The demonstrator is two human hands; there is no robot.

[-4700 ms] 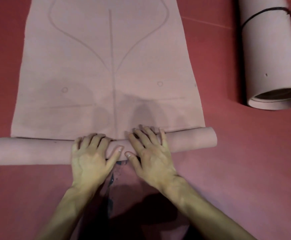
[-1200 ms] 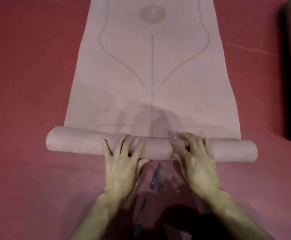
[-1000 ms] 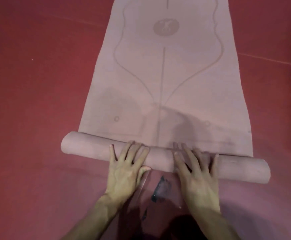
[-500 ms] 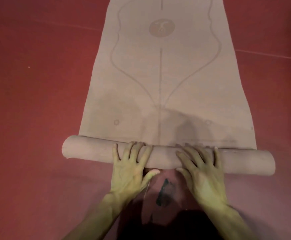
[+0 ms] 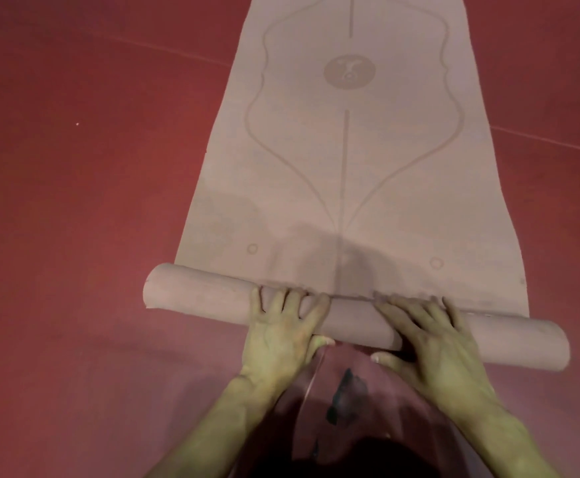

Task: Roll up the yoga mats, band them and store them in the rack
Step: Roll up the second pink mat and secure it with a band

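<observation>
A matte dusty-pink yoga mat printed with faint curved lines lies flat on the smooth red floor, its near end wound into a soft tube on which the left hand and right hand press, fingers spread and nearly straight, thumbs at its near side.

"What is the person wearing?"

"A dusty-pink cloth garment shows between the forearms. It has a dark, irregular print on its front and a thin pale line running down beside that."

"Any sleeves?"

"Both forearms are bare right down to the picture's lower edge."

"And the hands?"

"The left hand and right hand are bare too. Tendons ridge their backs, and both thumbs have short, rounded nails."

"That dark mass at the bottom?"

"Too dim to tell whether it's cloth or hair."
</observation>
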